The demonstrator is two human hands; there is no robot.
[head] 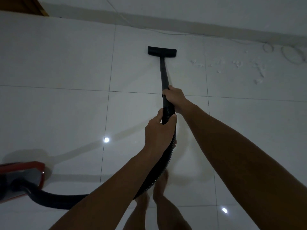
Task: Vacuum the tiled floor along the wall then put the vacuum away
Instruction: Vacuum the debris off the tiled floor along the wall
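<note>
White debris bits and a thin looped cord lie right of the floor nozzle. The right hand clamps the wand; the left hand grips the ribbed hose. The red canister sits at left.

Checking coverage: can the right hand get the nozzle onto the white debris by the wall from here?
Probably yes. The right hand grips the wand; bare tiled floor lies between the nozzle and the debris to its right, so a sideways sweep looks clear.

Floor: large glossy white tiles, thin dark grout lines.
Wall: plain, pale, running across the top.
Cable: thin, along the wall base, coiled at right.
Debris: white scraps, upper right.
Wooden edge: brown, top-left corner.
Light: dim; 2 bright reflections on tiles.
</note>
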